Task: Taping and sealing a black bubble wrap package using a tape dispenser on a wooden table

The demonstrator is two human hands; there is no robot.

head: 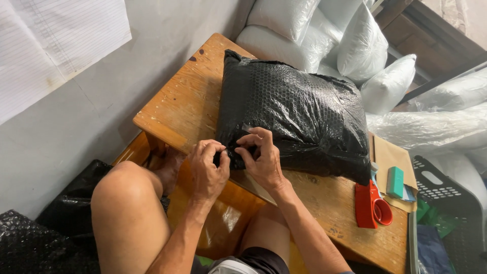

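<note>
While curled: both hands [236, 162] @ pkg edge [297, 116]

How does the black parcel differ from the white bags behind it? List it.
The black parcel is dark bubble wrap, lying flat on the wooden table under the left hand and right hand. The white bags are pale, untouched and piled beyond the table. Both look plump and plastic-wrapped.

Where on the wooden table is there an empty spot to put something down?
Bare wood shows on the table left of the black bubble-wrapped parcel, out to the wall-side corner, and in front, between the right hand and the red tape dispenser. It is crowded at the right end by the green block and where the left hand works.
</note>
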